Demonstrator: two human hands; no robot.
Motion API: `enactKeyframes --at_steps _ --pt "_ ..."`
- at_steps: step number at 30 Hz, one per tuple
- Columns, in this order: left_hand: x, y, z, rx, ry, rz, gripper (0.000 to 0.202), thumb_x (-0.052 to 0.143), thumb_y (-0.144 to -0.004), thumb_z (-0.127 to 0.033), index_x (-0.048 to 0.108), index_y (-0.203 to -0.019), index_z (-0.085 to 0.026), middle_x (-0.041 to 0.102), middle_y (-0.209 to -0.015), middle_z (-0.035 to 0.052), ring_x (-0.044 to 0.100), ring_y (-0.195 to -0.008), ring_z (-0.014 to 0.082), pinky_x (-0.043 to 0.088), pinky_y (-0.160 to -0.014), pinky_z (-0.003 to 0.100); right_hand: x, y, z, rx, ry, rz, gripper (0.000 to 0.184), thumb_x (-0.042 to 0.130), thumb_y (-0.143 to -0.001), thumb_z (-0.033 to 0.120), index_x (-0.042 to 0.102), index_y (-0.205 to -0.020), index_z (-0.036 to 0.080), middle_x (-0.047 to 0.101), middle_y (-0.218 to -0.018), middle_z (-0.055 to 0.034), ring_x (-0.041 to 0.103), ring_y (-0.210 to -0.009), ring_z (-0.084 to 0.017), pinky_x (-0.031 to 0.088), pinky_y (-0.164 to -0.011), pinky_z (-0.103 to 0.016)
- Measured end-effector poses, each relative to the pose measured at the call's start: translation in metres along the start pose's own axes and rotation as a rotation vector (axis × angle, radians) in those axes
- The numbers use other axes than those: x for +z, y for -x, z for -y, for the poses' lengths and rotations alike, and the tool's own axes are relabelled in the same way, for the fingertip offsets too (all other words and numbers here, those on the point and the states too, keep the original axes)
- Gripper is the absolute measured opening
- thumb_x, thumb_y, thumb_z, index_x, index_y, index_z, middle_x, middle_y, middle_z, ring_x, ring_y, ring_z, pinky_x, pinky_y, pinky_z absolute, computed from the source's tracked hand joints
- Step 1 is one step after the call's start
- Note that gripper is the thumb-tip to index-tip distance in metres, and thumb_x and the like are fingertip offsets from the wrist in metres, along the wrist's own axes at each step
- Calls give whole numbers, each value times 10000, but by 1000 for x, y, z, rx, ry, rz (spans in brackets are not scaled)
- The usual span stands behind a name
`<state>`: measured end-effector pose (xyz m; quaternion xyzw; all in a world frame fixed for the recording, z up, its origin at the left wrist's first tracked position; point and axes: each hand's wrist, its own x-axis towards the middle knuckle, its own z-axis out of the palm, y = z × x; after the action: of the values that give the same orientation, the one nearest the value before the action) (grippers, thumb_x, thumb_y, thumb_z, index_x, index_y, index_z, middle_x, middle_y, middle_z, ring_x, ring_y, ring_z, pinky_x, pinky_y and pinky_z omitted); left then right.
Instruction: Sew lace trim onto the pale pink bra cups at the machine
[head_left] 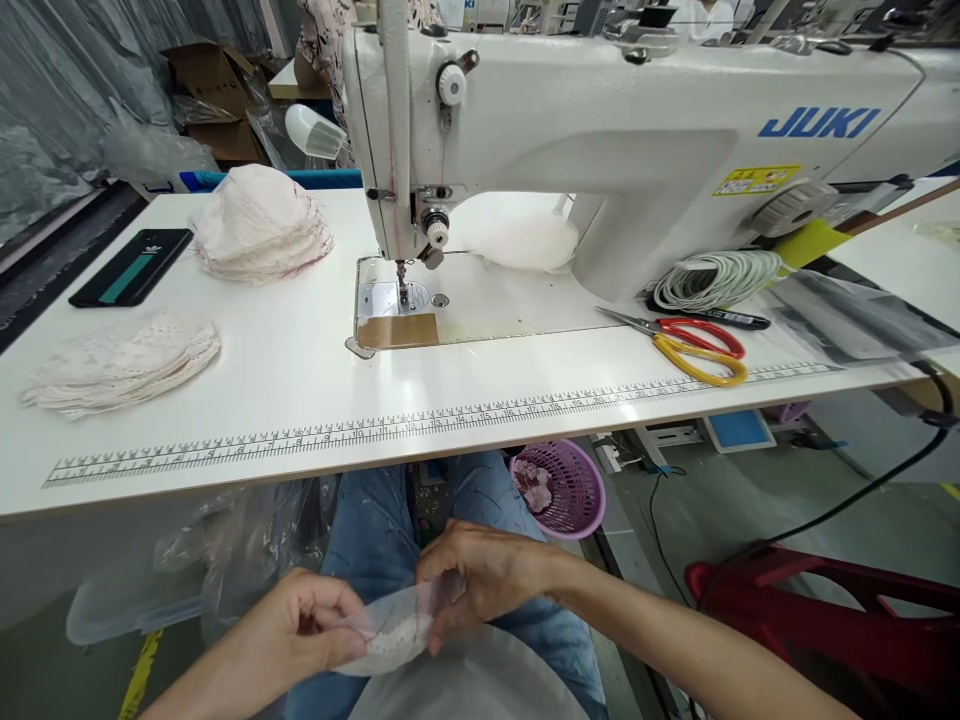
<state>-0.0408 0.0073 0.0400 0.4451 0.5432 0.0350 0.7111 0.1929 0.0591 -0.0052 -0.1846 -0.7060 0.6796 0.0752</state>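
Over my lap, both hands hold a small curved piece of sheer white fabric (397,632) with a lace-like patterned area. My left hand (319,625) pinches its left end between thumb and fingers. At the other end, my right hand (480,575) grips the piece, its fingers curled around the edge. Beyond my hands, the white sewing machine (660,130) stands on the table, its needle and presser foot (403,285) above the plate. Two stacks of white fabric pieces lie to the left: a taller domed stack (259,225) and a flatter lace stack (124,360).
A dark phone (131,268) lies at the table's left. Scissors (697,345) with red and yellow handles rest beside a coiled pale cord (716,280). A printed ruler (450,415) runs along the front edge. Below are a purple basket (574,490) and a red stool (832,620).
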Motion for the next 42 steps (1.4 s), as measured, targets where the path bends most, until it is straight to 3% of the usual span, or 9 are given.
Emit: enactKeyframes --at_steps 4,10,17,22,27,32,37,42 --pt "-2 2 3 12 69 28 433 673 -696 -558 682 -704 -125 472 -577 -28 333 -557 98 233 -532 208 -1 -2 -5 -6 -134 36 239 725 -717 344 714 -808 123 620 -713 11 570 -633 -94 415 -562 -154" --pt "-2 3 6 10 137 65 436 702 -673 -564 689 -704 -129 436 -525 -49 300 -523 86 211 -516 212 -9 -1 -12 0 -385 153 242 708 -738 295 715 -875 95 645 -834 -32 607 -785 -138 467 -725 -198" --pt "-1 -5 19 38 120 43 529 701 -630 -626 678 -719 -105 430 -512 -49 287 -514 80 181 -504 213 -11 -4 -10 91 -375 153 329 745 -681 387 708 -846 105 639 -796 -12 597 -749 -118 459 -699 -173" --pt "-3 -8 23 65 134 49 510 693 -646 -622 667 -724 -119 456 -515 -40 308 -500 81 201 -493 211 -5 -11 -8 108 -348 75 300 761 -649 389 691 -755 117 622 -723 23 573 -676 -85 436 -645 -147" --pt "-5 -4 17 37 127 24 501 686 -645 -628 644 -717 -134 461 -540 -37 308 -507 87 213 -494 202 -3 -16 -6 133 -381 65 304 763 -639 389 682 -743 115 615 -708 25 569 -656 -85 432 -620 -153" --pt "0 -8 7 86 143 71 478 780 -580 -519 661 -864 -153 512 -681 -26 374 -619 116 263 -559 196 -4 -19 -1 132 -392 73 311 774 -625 377 678 -751 110 617 -725 21 546 -655 -81 424 -610 -150" --pt "13 -23 9 94 25 26 414 739 -590 -513 538 -571 -152 303 -525 -81 234 -512 81 159 -461 216 -7 -16 2 145 -354 75 346 735 -667 428 675 -766 102 605 -702 11 540 -629 -85 416 -576 -155" --pt "18 -27 7 84 -29 -25 337 721 -610 -434 527 -560 -164 281 -493 -88 231 -495 84 165 -459 227 -7 -14 3 127 -261 106 380 746 -648 461 677 -785 113 597 -694 21 530 -631 -85 392 -556 -153"
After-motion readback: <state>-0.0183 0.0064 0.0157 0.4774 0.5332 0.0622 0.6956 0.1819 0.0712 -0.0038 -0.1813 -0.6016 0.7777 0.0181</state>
